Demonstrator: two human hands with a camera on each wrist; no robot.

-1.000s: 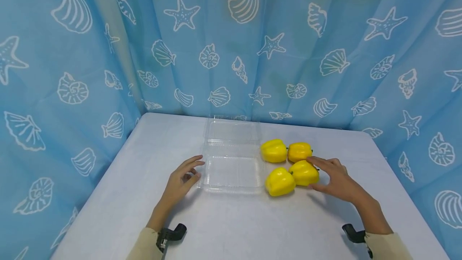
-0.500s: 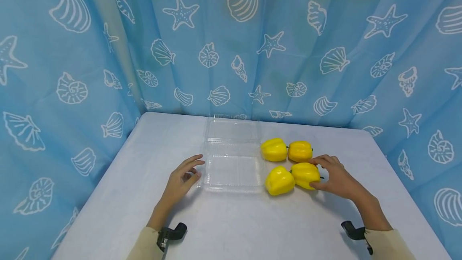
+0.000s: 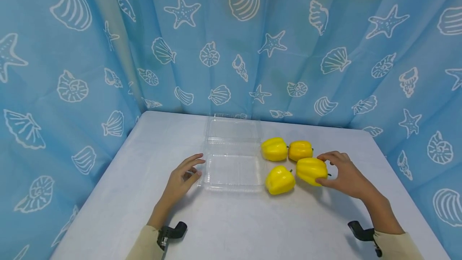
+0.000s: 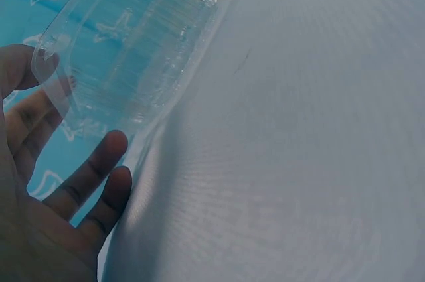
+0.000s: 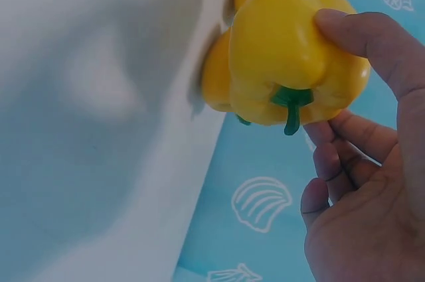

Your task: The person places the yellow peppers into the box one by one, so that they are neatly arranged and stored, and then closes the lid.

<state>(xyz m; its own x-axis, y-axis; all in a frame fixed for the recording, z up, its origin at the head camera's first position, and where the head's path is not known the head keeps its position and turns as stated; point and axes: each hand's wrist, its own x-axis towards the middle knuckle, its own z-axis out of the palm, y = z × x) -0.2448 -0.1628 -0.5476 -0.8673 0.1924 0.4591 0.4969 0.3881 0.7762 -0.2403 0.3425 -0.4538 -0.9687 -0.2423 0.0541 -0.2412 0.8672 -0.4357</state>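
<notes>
A yellow bell pepper (image 3: 311,171) with a green stem is pinched between thumb and fingers of my right hand (image 3: 345,176). It hangs just over the table, its stem pointing toward the palm in the right wrist view. Three more yellow peppers lie on the table: a front pepper (image 3: 280,180), a back left pepper (image 3: 274,149) and a back right pepper (image 3: 300,150). To their left is a clear plastic clamshell box (image 3: 234,170), lid (image 3: 234,129) folded back. My left hand (image 3: 182,175) has its fingers loosely spread at the box's left edge, thumb tip overlapping the rim in the left wrist view.
A white-covered table (image 3: 231,224) bears everything. Behind and at the sides hangs a blue curtain (image 3: 231,35) with white shells and starfish. The front and back left peppers sit close to the box's right edge.
My right hand has taken hold of the front right pepper and drawn it slightly up and right, apart from the front pepper. The left hand and the box stay in place.
</notes>
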